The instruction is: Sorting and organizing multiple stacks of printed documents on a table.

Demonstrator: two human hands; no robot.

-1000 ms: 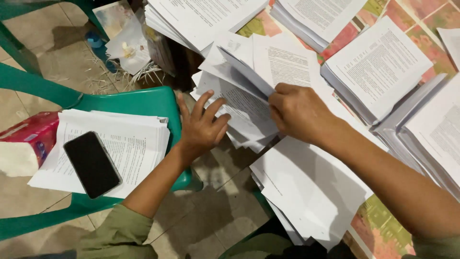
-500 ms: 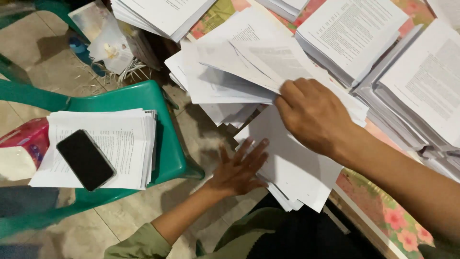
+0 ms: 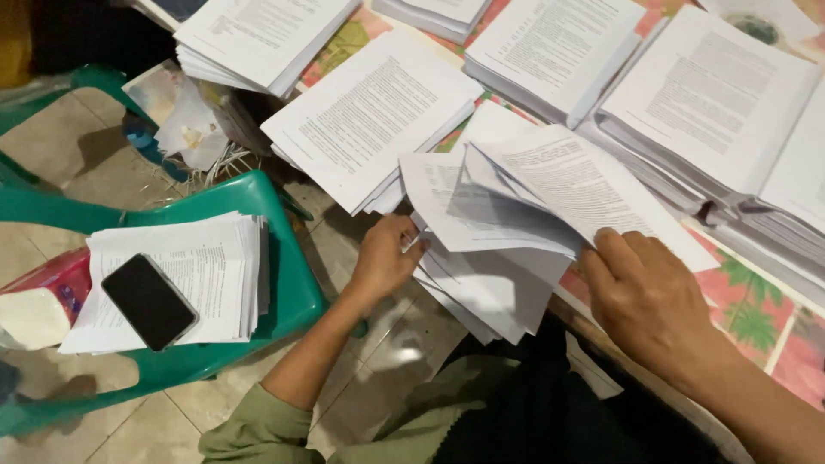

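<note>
The fanned sheaf of loose white printed paper sheets (image 3: 507, 232) lay between both grips: left hand (image 3: 384, 258) closed on its near-left edge, right hand (image 3: 649, 301) pinching the right corner over the table (image 3: 748, 309).

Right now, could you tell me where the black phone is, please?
In the head view, lower left: the black phone lies on a paper stack on the green plastic chair, left of the left hand.
</note>
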